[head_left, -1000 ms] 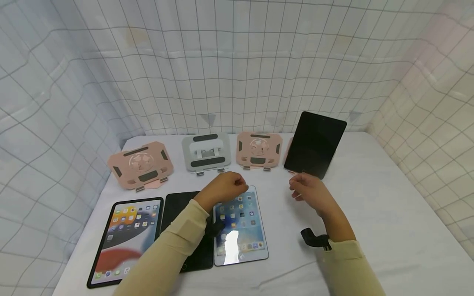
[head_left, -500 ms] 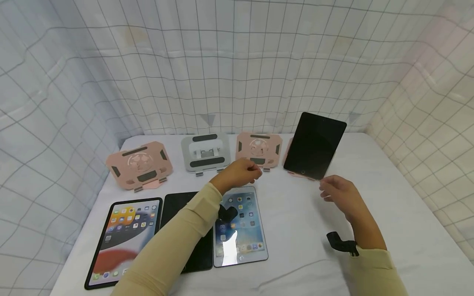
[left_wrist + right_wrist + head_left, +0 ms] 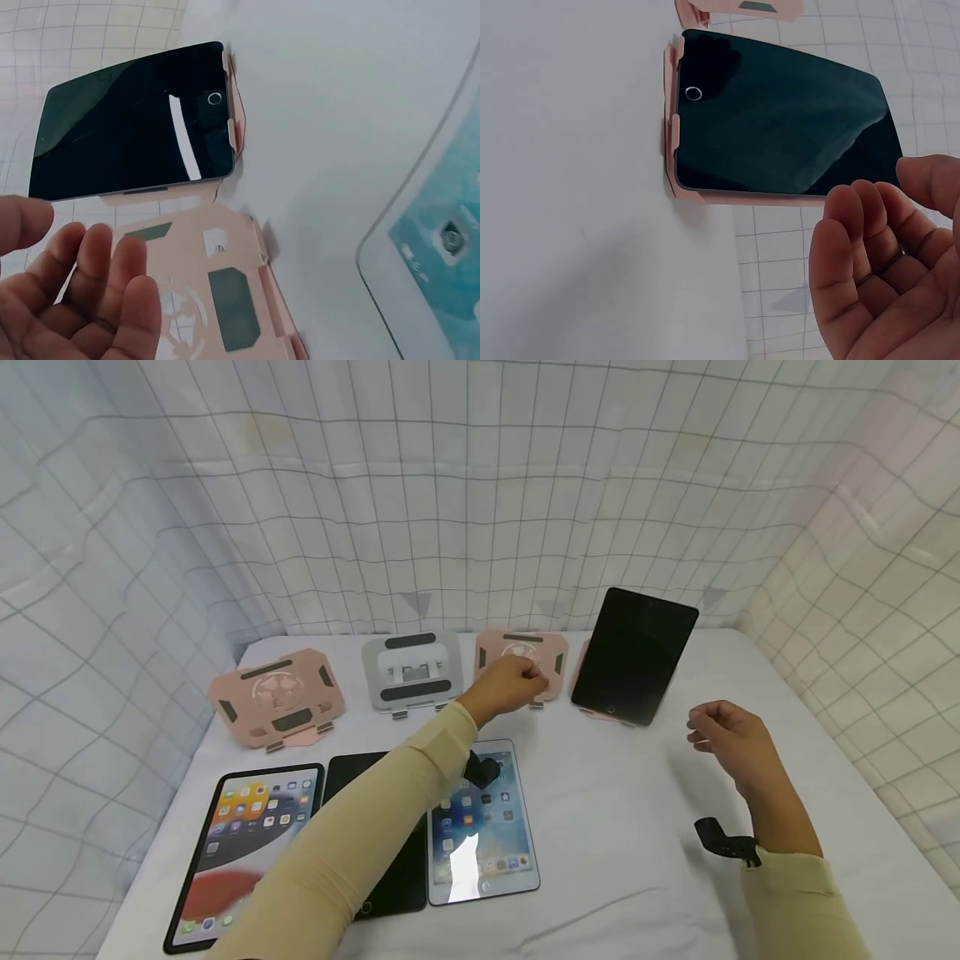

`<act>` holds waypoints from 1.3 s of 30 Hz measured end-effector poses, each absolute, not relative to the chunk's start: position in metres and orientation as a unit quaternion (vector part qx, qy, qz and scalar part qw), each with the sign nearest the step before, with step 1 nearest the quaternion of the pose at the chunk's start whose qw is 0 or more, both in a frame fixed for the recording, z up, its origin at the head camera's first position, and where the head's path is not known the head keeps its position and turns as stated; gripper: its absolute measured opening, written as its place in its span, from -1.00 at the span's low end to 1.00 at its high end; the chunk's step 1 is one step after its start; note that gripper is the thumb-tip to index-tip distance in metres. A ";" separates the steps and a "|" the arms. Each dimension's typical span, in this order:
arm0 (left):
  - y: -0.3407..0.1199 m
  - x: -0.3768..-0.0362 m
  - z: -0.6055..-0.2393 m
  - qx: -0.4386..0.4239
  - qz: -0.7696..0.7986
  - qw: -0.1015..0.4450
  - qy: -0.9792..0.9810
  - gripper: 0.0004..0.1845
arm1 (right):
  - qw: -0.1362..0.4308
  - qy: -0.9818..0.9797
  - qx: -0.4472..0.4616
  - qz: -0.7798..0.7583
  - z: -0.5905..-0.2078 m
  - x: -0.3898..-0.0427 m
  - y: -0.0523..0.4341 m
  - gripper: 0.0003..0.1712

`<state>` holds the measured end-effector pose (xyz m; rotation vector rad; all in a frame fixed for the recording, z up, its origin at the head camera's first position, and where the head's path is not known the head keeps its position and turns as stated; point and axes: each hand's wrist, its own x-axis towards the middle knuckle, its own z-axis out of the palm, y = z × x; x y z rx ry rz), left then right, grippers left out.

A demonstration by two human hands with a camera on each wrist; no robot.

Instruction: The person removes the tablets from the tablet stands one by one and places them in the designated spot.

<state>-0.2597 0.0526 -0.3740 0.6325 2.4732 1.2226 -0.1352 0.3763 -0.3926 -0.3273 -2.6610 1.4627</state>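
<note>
A black tablet (image 3: 634, 656) leans upright on a pink stand (image 3: 670, 112) at the back right. My left hand (image 3: 510, 683), fingers loosely curled and holding nothing, hovers in front of a second pink stand (image 3: 553, 670) and hides part of it. In the left wrist view the thumb is apart from the fingertips (image 3: 131, 251). To the right of the black tablet hangs my right hand (image 3: 738, 739), bare of any thing, its fingers gently bent. It touches neither the tablet nor the table.
A grey stand (image 3: 414, 670) and another pink stand (image 3: 276, 697) stand along the back left. Lying in front are a black-framed lit tablet (image 3: 255, 835), a dark tablet (image 3: 393, 877) partly under my left sleeve, and a white tablet (image 3: 487, 852). Gridded cloth (image 3: 510, 510) encloses the table.
My left hand has moved right and farther back, from over the white tablet to the pink stand. My right hand has moved right, away from the black tablet's lower edge.
</note>
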 end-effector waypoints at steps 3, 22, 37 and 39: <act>0.061 -0.263 -0.368 0.207 0.439 0.138 0.864 -0.76 | 0.046 -0.870 -0.102 0.480 -0.390 -0.141 0.381 -0.57; 0.101 -0.297 -0.351 0.222 0.481 0.149 0.835 -0.74 | 0.087 -0.851 -0.110 0.506 -0.376 -0.185 0.386 -0.63; 0.136 -0.302 -0.360 0.202 0.487 0.060 0.848 -0.69 | 0.110 -0.836 -0.149 0.517 -0.376 -0.208 0.390 -0.68; 0.140 -0.304 -0.361 0.192 0.503 0.062 0.841 -0.68 | 0.120 -0.833 -0.146 0.520 -0.377 -0.211 0.389 -0.69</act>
